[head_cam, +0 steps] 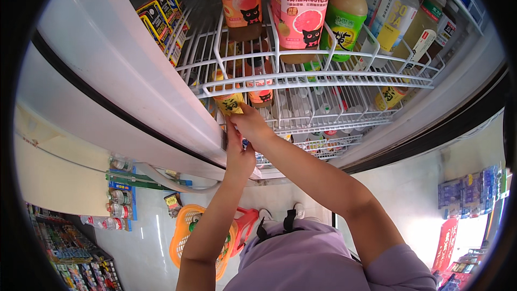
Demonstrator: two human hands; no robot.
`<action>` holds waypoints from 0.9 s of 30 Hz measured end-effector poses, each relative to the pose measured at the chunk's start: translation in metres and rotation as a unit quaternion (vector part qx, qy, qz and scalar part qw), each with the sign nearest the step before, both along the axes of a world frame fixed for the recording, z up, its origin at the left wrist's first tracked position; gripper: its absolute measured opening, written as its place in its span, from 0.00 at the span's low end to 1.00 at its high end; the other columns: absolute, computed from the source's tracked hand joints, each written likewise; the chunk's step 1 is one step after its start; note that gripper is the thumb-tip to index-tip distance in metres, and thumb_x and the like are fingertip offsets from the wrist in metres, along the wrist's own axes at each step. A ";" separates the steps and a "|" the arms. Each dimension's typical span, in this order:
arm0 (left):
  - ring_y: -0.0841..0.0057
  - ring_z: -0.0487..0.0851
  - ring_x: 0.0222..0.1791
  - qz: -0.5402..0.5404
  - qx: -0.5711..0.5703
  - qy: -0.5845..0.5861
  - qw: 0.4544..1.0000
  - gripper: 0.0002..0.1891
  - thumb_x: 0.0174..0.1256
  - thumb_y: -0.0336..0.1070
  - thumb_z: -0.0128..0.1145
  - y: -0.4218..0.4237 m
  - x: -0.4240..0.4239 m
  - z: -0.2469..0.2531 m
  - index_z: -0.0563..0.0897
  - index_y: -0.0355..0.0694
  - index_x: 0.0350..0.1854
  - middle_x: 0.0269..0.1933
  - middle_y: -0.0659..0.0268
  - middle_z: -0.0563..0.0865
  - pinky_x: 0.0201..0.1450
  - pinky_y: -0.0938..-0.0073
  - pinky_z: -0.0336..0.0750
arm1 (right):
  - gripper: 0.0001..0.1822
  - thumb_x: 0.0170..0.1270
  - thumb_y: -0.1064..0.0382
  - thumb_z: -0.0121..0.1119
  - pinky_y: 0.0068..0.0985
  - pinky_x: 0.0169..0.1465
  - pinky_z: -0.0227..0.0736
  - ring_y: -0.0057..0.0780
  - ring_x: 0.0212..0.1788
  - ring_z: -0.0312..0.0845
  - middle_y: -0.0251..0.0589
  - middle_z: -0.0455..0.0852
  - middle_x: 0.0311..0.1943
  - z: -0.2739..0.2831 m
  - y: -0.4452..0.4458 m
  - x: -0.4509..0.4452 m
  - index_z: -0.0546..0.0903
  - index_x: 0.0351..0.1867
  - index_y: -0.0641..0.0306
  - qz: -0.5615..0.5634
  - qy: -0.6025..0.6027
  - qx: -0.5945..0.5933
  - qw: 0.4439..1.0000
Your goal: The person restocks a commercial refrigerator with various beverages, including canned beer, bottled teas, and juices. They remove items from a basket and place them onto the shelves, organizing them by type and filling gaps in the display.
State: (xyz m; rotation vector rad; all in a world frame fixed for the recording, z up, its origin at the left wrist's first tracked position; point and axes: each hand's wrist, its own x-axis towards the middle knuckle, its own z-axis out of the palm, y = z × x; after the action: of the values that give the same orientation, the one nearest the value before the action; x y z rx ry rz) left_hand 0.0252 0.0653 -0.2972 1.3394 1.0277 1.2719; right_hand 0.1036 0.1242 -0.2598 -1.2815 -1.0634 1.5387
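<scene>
In an upright drinks cooler, a yellow-labelled bottle (229, 102) stands at the left front of the second wire shelf. My right hand (251, 124) grips the lower part of this bottle. Just below, my left hand (240, 151) reaches up with its fingertips against or close to the bottle's base; whether it grips anything is hidden. A small blue and red item shows between the hands, too little of it to identify. Right beside the yellow bottle stands a small peach-labelled bottle (259, 89) with a black cat on it.
Large bottles with pink labels (301, 16) and a green-labelled bottle (346, 20) stand on the top wire shelf (319, 79). The white cooler door frame (133, 72) runs close along the left. Below on the floor are an orange plastic basket (181, 226) and a red stool (245, 226).
</scene>
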 end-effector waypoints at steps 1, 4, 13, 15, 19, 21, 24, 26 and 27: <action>0.72 0.58 0.76 -0.005 0.006 0.003 1.000 0.51 0.58 0.13 0.50 0.004 -0.001 -0.002 0.39 0.43 0.81 0.77 0.62 0.59 0.75 0.70 0.57 | 0.22 0.62 0.68 0.55 0.28 0.47 0.76 0.31 0.44 0.80 0.47 0.85 0.45 -0.003 0.004 -0.003 0.76 0.58 0.71 0.003 -0.005 0.004 1.000; 0.71 0.58 0.76 0.010 0.026 -0.032 0.999 0.51 0.55 0.13 0.52 0.008 0.003 -0.001 0.42 0.44 0.81 0.77 0.63 0.58 0.74 0.70 0.57 | 0.21 0.60 0.67 0.56 0.33 0.50 0.76 0.39 0.45 0.83 0.53 0.85 0.44 -0.007 0.024 -0.008 0.74 0.55 0.72 -0.002 -0.019 -0.005 1.000; 0.68 0.64 0.72 0.057 0.108 0.128 0.984 0.45 0.54 0.15 0.53 0.002 0.018 -0.011 0.52 0.38 0.78 0.73 0.56 0.66 0.72 0.69 0.59 | 0.24 0.64 0.68 0.61 0.26 0.56 0.74 0.28 0.50 0.79 0.42 0.85 0.49 -0.022 0.009 -0.003 0.73 0.61 0.72 -0.058 0.068 0.117 0.989; 0.66 0.66 0.71 0.057 0.156 0.200 0.966 0.43 0.54 0.16 0.54 -0.016 0.030 -0.009 0.55 0.36 0.77 0.71 0.55 0.68 0.72 0.69 0.60 | 0.21 0.67 0.70 0.59 0.23 0.58 0.73 0.25 0.54 0.79 0.40 0.84 0.54 -0.018 -0.018 0.025 0.75 0.61 0.69 -0.044 0.102 0.129 0.985; 0.65 0.74 0.66 -0.090 0.147 0.199 0.965 0.34 0.60 0.19 0.56 -0.034 0.083 0.004 0.66 0.35 0.72 0.66 0.54 0.75 0.67 0.67 0.68 | 0.17 0.68 0.75 0.57 0.21 0.56 0.74 0.23 0.54 0.79 0.39 0.84 0.53 -0.027 -0.072 0.123 0.77 0.57 0.66 -0.205 0.122 0.211 0.948; 0.66 0.78 0.63 -0.203 0.101 0.146 0.963 0.30 0.63 0.21 0.58 -0.034 0.123 0.026 0.69 0.35 0.70 0.63 0.54 0.78 0.65 0.68 0.72 | 0.18 0.68 0.78 0.52 0.25 0.52 0.78 0.30 0.53 0.81 0.38 0.83 0.53 -0.041 -0.083 0.179 0.74 0.58 0.63 -0.346 0.126 0.273 0.889; 0.72 0.80 0.60 -0.266 -0.007 0.027 0.964 0.25 0.67 0.25 0.60 -0.031 0.187 0.036 0.72 0.37 0.67 0.59 0.58 0.81 0.58 0.72 0.77 | 0.25 0.71 0.77 0.46 0.26 0.53 0.75 0.30 0.55 0.78 0.39 0.76 0.60 -0.018 -0.098 0.243 0.64 0.67 0.58 -0.456 0.130 0.207 0.855; 0.76 0.80 0.58 -0.282 -0.040 -0.027 0.958 0.26 0.66 0.25 0.62 -0.021 0.233 0.029 0.72 0.38 0.66 0.59 0.60 0.80 0.57 0.73 0.77 | 0.27 0.71 0.77 0.45 0.27 0.55 0.75 0.32 0.58 0.77 0.41 0.74 0.62 -0.019 -0.101 0.273 0.61 0.70 0.58 -0.484 0.137 0.212 0.838; 0.75 0.80 0.57 -0.255 -0.026 -0.034 0.966 0.26 0.65 0.26 0.63 -0.015 0.258 0.026 0.73 0.37 0.65 0.57 0.59 0.81 0.57 0.72 0.78 | 0.28 0.71 0.77 0.45 0.27 0.56 0.75 0.32 0.59 0.77 0.42 0.73 0.63 -0.021 -0.101 0.287 0.60 0.71 0.58 -0.490 0.139 0.210 0.834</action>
State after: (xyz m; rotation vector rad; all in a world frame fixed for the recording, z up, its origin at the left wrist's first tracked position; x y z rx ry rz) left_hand 0.2831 0.0499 -0.2712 1.3941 0.6064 0.8862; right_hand 0.3902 0.0235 -0.2809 -0.9822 -0.3704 0.6114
